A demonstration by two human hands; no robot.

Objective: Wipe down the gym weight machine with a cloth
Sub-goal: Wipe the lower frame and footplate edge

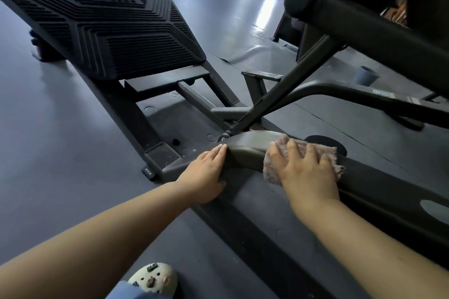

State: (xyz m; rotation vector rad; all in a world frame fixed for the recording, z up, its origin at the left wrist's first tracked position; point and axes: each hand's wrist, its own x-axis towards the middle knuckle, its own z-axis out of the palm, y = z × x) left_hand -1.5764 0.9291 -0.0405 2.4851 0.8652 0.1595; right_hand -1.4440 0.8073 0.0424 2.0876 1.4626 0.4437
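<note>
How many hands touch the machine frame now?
2: the left hand holds the frame bar directly; the right hand presses the cloth on it.

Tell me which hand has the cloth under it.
The right hand: it presses the pink cloth on the frame bar. The left hand holds that bar bare.
</note>
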